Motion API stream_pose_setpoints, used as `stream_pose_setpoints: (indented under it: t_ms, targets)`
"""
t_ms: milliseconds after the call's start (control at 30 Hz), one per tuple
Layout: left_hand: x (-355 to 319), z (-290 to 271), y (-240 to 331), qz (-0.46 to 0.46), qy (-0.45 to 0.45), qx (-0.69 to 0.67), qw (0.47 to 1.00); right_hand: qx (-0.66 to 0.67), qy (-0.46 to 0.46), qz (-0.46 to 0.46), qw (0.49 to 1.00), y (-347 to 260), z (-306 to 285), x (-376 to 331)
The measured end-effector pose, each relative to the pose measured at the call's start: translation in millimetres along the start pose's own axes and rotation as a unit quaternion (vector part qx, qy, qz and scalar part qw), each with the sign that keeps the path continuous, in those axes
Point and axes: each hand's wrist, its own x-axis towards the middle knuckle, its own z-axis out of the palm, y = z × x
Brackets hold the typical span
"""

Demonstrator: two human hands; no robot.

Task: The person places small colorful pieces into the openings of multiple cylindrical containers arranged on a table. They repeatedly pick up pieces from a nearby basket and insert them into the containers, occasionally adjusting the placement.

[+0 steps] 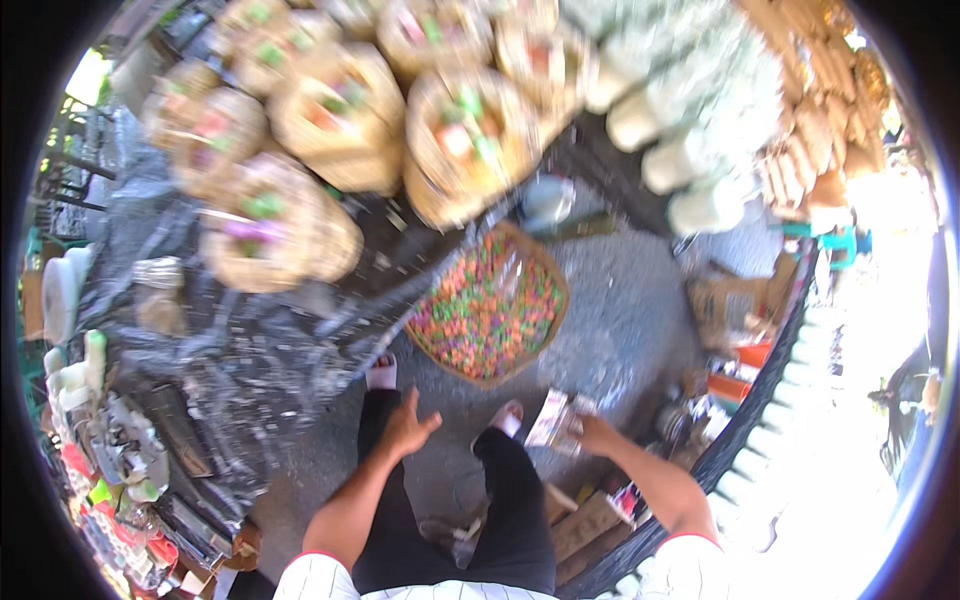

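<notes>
- Our left hand [408, 430] is hanging, fingers spread.
- Our right hand [597, 436] is pinching a packet [546, 420] in its fingers, above the grey floor [625, 300].
- We are facing baskets [345, 150] on black sheeting [240, 385].

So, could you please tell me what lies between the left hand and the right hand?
In the head view, the slippered right foot lies between the left hand and the right hand, then a flat printed item nearer the latter.
</notes>
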Motion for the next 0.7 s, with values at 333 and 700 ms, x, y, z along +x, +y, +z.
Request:
stream_pose_setpoints:
  t_ms: [333, 700]
  targets:
    - [-218.8, -134.2, 127.1, 0.251, 0.056, -0.1, 0.961, 0.152, 0.032, 0.038, 0.987, -200.2, -11.1, -257.6]
    - [-132.4, -273.0, 178.8, 0.243, 0.381, -0.136, 0.882, 0.12, 0.251, -0.294, 0.915, -399.8, -142.6, -119.5]
